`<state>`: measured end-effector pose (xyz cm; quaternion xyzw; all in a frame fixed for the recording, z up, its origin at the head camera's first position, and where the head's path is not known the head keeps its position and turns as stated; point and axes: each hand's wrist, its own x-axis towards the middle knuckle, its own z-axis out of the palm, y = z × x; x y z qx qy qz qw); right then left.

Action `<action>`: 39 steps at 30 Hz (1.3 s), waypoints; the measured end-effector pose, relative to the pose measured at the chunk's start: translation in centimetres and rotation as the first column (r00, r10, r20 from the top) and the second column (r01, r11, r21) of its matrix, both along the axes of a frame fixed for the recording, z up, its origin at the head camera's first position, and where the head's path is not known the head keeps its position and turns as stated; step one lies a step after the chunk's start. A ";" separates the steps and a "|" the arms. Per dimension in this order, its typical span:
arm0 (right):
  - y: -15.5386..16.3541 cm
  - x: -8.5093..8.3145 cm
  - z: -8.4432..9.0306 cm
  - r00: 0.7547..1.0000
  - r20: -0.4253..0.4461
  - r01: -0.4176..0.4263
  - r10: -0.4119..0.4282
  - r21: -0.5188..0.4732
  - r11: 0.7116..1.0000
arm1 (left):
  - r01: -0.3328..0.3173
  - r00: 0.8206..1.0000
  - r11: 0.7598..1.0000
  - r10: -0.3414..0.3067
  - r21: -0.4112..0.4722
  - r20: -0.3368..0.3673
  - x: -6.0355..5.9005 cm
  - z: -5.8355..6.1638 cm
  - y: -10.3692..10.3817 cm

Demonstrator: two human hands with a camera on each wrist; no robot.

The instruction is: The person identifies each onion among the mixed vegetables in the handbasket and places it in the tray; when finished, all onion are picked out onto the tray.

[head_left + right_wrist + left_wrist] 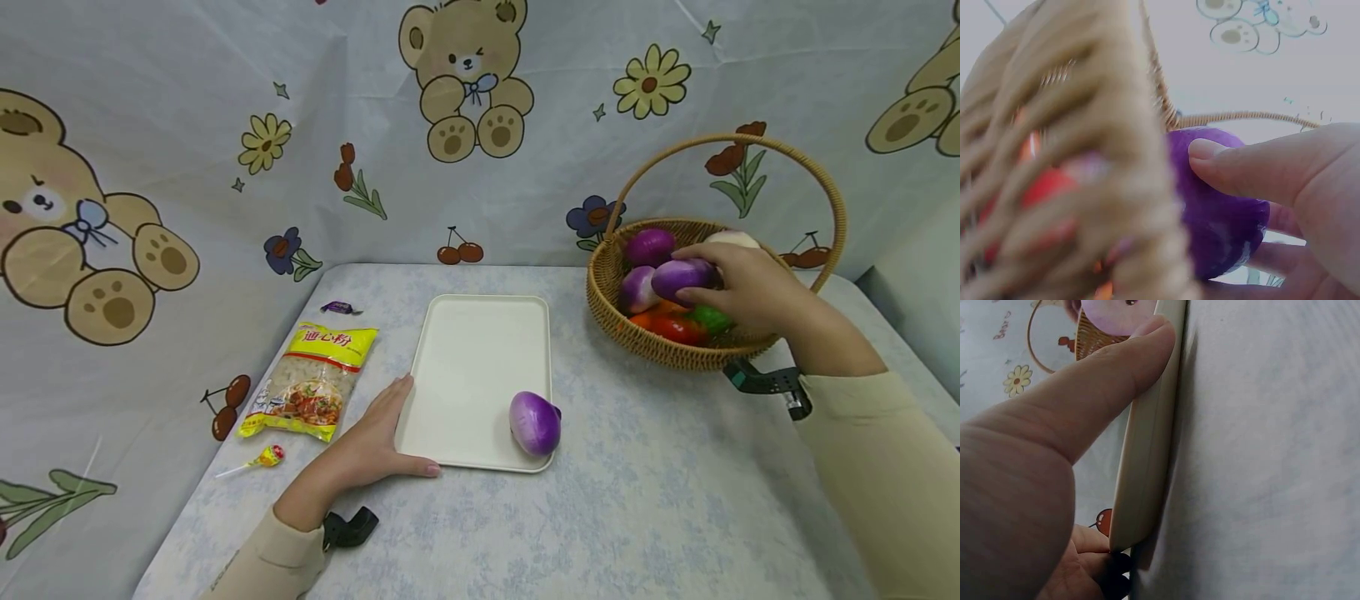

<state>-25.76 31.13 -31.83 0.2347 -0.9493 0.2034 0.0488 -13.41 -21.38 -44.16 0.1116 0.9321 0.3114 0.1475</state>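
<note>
In the head view my right hand grips a purple onion over the wicker basket. The right wrist view shows the thumb and fingers around this onion, close beside the basket's woven wall. My left hand rests at the near left corner of a white rectangular tray, fingers along its left side and thumb at the front edge. From the left wrist, that thumb lies against the tray's rim. Another purple onion sits in the tray's near right corner.
More purple onions, a red vegetable, a green one and a white item fill the basket under its tall handle. Left of the tray lie a yellow pasta bag, a lollipop and a purple-wrapped candy.
</note>
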 end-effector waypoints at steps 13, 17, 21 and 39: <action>-4.7 2.5 3.0 0.993 -0.052 -0.106 0.103 -0.072 0.992 | 0.001 1.000 1.000 -0.001 -0.004 -0.004 0.0 0.2 0.0; -6.7 3.3 3.3 0.985 -0.090 -0.156 0.146 -0.114 0.981 | -0.002 1.000 1.000 0.002 -0.007 -0.003 0.0 0.2 -0.1; -8.7 3.7 2.9 0.965 -0.148 -0.238 0.218 -0.136 0.962 | -0.003 1.000 1.000 0.003 -0.012 -0.005 0.0 0.3 -0.1; -15.3 3.5 -2.8 0.919 -0.082 -0.393 0.385 -0.234 0.889 | -0.009 1.000 1.000 0.009 -0.013 0.014 0.0 0.3 0.1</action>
